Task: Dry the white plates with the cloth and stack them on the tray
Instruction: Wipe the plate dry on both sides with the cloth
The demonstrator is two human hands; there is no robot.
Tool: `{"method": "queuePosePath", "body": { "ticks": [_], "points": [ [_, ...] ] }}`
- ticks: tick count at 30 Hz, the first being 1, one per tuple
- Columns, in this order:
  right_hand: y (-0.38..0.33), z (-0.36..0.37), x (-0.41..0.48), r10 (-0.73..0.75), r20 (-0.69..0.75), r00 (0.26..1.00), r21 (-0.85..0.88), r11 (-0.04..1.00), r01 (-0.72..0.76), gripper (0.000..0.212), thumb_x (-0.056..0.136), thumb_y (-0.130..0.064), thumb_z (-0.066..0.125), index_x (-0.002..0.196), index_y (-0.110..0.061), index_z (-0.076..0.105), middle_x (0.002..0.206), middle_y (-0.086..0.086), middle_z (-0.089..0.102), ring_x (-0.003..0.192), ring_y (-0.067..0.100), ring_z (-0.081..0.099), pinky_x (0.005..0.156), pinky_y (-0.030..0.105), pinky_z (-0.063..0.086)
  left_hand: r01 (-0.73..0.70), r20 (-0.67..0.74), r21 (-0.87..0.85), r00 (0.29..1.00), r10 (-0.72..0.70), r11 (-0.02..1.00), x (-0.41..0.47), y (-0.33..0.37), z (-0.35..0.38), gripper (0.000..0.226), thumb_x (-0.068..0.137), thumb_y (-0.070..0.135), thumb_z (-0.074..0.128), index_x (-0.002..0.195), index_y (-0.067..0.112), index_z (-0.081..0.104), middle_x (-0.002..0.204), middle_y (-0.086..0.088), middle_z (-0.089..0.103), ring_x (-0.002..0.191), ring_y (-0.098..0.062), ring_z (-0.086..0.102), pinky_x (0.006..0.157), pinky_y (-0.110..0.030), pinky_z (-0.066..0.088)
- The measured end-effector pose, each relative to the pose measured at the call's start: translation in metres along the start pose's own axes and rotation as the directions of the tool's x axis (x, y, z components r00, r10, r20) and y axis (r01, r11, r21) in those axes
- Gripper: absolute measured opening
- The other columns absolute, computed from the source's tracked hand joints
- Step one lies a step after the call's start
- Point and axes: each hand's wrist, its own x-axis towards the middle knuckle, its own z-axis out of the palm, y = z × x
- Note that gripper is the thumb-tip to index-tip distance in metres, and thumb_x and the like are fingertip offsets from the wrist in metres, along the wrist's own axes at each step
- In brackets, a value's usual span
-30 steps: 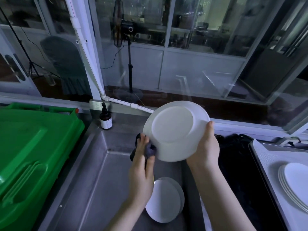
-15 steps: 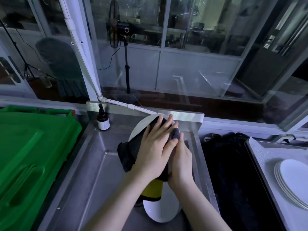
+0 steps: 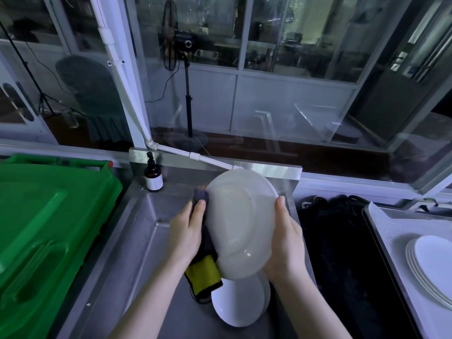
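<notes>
Over the steel sink (image 3: pixel 146 241), the right hand (image 3: pixel 286 238) clasps the right rim of a white plate (image 3: pixel 241 226), with its thumb laid on the underside that faces the camera and its fingers hidden behind. The left hand (image 3: pixel 188 231) pinches the cloth (image 3: pixel 204 272) against the plate's left rim, thumb on top of the fabric, while a yellow panel of the cloth hangs loose below the wrist. The plate is in the air, tilted steeply, its foot ring toward the viewer, so drying looks to be midway. Directly beneath it more white plates (image 3: pixel 238 304) lie in the sink basin, not yet dried. To the right, past a dark heap (image 3: pixel 337 241) I cannot identify, the tray (image 3: pixel 391 231) holds a stack of dried plates (image 3: pixel 433 265). A green bin (image 3: pixel 49 228) and a brown pump bottle (image 3: pixel 153 177) stand to the left. The main risk is a slip: the plate is borne only at two rim points, and one of those is through fabric. If the rim is damp, a hard wipe could twist it free to drop onto the plates below and chip both. The dangling cloth end could also trail into the basin and pick up water.
</notes>
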Motion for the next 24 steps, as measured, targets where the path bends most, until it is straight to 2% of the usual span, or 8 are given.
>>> {"method": "queuePosePath", "body": {
  "ticks": [2,6,9,11,15,19,21,24],
  "points": [
    [-0.008,-0.001,0.007,0.007,-0.056,0.998,0.016,1.0,-0.006,0.046,0.09,-0.065,0.056,0.083,-0.025,0.079,0.078,-0.008,0.077,0.069,0.007,0.073,0.053,0.021,0.054,-0.032,-0.037,-0.048,0.999,0.03,0.998,-0.025,-0.011,0.001,0.026,0.102,0.029,0.049,0.122,0.026,0.066,0.104,0.016,0.071,0.109,-0.006,0.062,0.077,-0.005,0.04],
    [-0.016,0.009,0.022,0.015,-0.138,0.99,0.118,0.993,0.002,0.053,0.061,-0.079,0.063,0.081,-0.033,0.08,0.086,-0.005,0.078,0.09,0.023,0.074,0.085,0.044,0.058,-0.305,-0.058,0.028,0.95,0.307,0.952,-0.079,-0.009,0.025,0.046,0.103,0.036,0.041,0.146,0.022,0.043,0.152,0.004,0.043,0.141,-0.004,0.035,0.11,-0.013,0.028],
    [-0.011,0.016,0.022,0.035,-0.072,0.997,0.104,0.994,-0.027,0.055,0.076,-0.072,0.062,0.086,-0.02,0.079,0.08,-0.004,0.078,0.078,0.017,0.076,0.069,0.032,0.061,-0.57,0.017,0.111,0.82,0.572,0.814,-0.085,0.008,0.045,0.05,0.105,0.033,0.038,0.145,0.003,0.04,0.156,-0.009,0.036,0.147,-0.022,0.029,0.12,-0.032,0.021],
    [-0.003,0.015,0.017,-0.023,0.062,0.998,0.049,0.999,0.02,0.048,0.087,-0.063,0.057,0.09,-0.021,0.08,0.084,0.001,0.079,0.082,0.019,0.076,0.074,0.031,0.058,-0.664,0.097,0.156,0.747,0.657,0.732,-0.076,0.025,0.05,0.049,0.105,0.03,0.037,0.147,0.005,0.036,0.156,-0.006,0.036,0.146,-0.022,0.03,0.12,-0.036,0.022],
    [0.001,0.011,0.007,-0.065,0.169,0.984,-0.022,0.997,0.07,0.041,0.101,-0.049,0.048,0.102,-0.024,0.08,0.103,0.008,0.078,0.101,0.021,0.074,0.077,0.021,0.056,-0.565,0.1,0.105,0.825,0.557,0.818,-0.048,0.05,0.044,0.05,0.1,0.032,0.043,0.148,0.02,0.034,0.155,0.006,0.036,0.145,-0.011,0.031,0.118,-0.03,0.027],
    [0.005,0.01,0.001,-0.031,0.16,0.987,-0.04,0.998,0.038,0.041,0.097,-0.055,0.051,0.091,-0.028,0.082,0.094,0.008,0.079,0.09,0.018,0.075,0.069,0.026,0.059,-0.418,0.065,0.081,0.908,0.414,0.905,-0.01,0.049,0.027,0.047,0.1,0.023,0.049,0.145,0.03,0.036,0.15,0.021,0.034,0.143,-0.002,0.03,0.115,-0.014,0.023],
    [0.006,0.009,0.0,-0.007,0.134,0.991,-0.027,1.0,0.011,0.043,0.092,-0.06,0.055,0.085,-0.027,0.081,0.092,0.009,0.078,0.088,0.02,0.075,0.076,0.035,0.06,-0.361,0.046,0.102,0.933,0.358,0.927,0.006,0.046,0.019,0.045,0.101,0.016,0.05,0.145,0.021,0.043,0.154,0.013,0.032,0.143,-0.001,0.028,0.117,-0.018,0.022],
    [0.0,0.01,0.002,0.007,0.129,0.992,0.036,0.999,-0.012,0.042,0.084,-0.066,0.06,0.088,-0.029,0.081,0.098,0.009,0.078,0.094,0.024,0.075,0.081,0.039,0.06,-0.439,0.001,0.332,0.885,0.465,0.835,0.004,0.04,0.018,0.04,0.099,0.025,0.053,0.137,0.013,0.057,0.15,-0.014,0.036,0.141,-0.024,0.032,0.118,-0.034,0.022]
  ]
}}
